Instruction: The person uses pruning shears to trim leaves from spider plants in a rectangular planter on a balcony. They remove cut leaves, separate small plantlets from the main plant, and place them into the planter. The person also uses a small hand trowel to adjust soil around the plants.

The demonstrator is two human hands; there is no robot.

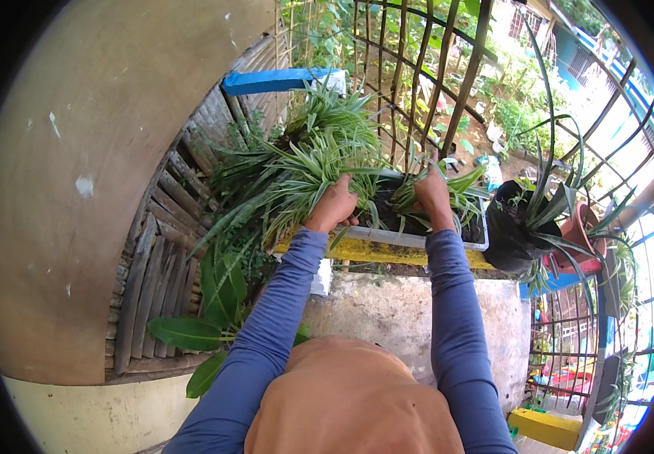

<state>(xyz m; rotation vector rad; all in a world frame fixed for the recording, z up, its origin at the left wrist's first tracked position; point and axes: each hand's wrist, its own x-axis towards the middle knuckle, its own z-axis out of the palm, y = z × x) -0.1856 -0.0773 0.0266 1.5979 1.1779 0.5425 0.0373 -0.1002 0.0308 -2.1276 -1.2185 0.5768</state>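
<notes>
A striped plant point(465, 189) already stands in the right of the white trough point(391, 237), dark soil point(386, 206) left bare beside it, left hand point(333, 206) at a bushier clump point(304, 178), right hand point(434, 198) at that plant, fingers half-curled, their grip impossible to tell from here.

Wrinkled blue sleeves point(274, 303), peach-orange top point(357, 401), bare hands point(334, 203)

There are 2 hands point(333, 204), 2 blue sleeves point(270, 299), 1 white trough point(403, 239) and 1 black bag point(510, 240).
</notes>
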